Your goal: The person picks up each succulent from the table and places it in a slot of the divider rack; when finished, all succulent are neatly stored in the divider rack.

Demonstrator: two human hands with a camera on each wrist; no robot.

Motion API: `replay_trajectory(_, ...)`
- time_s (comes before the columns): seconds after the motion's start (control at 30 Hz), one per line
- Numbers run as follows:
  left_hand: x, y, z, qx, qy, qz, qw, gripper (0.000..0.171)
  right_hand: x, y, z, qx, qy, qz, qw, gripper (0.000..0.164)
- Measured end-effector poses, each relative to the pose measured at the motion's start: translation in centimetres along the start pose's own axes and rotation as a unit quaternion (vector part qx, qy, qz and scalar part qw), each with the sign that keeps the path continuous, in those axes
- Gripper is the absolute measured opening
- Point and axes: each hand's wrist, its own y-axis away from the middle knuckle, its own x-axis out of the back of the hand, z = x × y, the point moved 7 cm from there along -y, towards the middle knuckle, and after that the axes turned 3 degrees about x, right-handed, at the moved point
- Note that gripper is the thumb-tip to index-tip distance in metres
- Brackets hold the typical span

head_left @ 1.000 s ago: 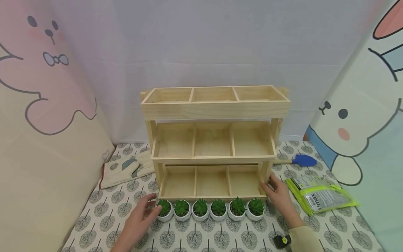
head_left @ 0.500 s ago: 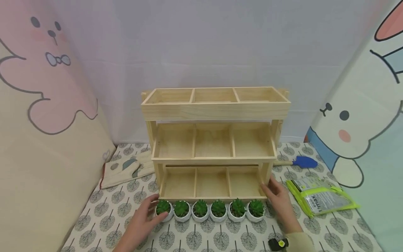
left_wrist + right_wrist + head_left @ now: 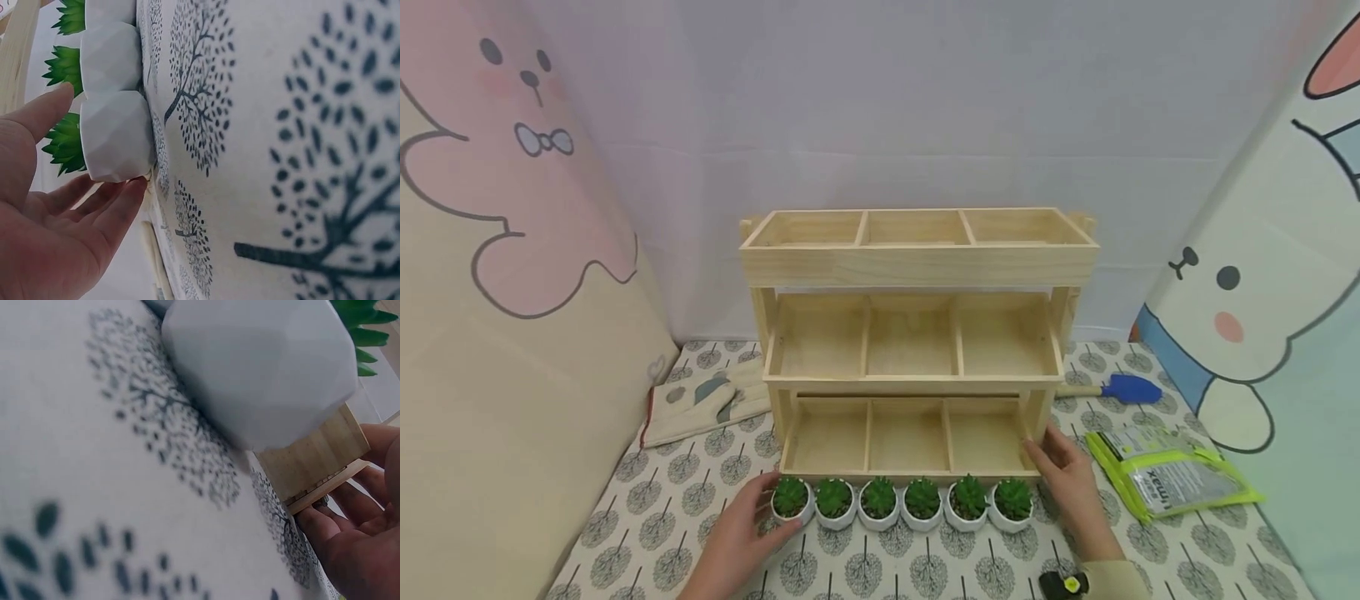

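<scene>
Several white faceted pots with green succulents stand in a row before a three-tier wooden shelf (image 3: 917,268). My left hand (image 3: 741,537) is at the leftmost potted succulent (image 3: 792,500). In the left wrist view its fingertips (image 3: 134,187) touch the side of that pot, and the thumb (image 3: 47,112) extends apart from them, overlapping the plants. My right hand (image 3: 1067,479) grips the lower right end of the shelf, thumb on the front side and fingers behind the wooden panel (image 3: 319,456). The nearest pot (image 3: 262,369) stands beside this hand.
Cream gardening gloves (image 3: 700,404) lie left of the shelf. To the right are a blue-bladed trowel (image 3: 1131,388) and a green-and-grey bag (image 3: 1172,475). A tree-patterned cloth (image 3: 865,575) covers the table. Printed curtains rise at both sides.
My left hand has moved right and in around the leftmost pot, its thumb now along the pot's front. The right hand stays on the shelf's lower right end.
</scene>
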Motion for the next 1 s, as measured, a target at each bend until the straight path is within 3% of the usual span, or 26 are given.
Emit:
replay_trajectory(0.67, -0.14, -0.11, 0.67, -0.035, -0.078, 0.03, 0.9959, 0.077, 0.12, 0.04, -0.45, -0.021, -0.018, 0.006, 1.0, 0.066)
replay_trajectory(1.0, -0.3, -0.26, 0.56, -0.023, -0.079, 0.031, 0.9961, 0.072, 0.06, 0.18, 0.18, -0.042, -0.036, 0.003, 0.998, 0.066)
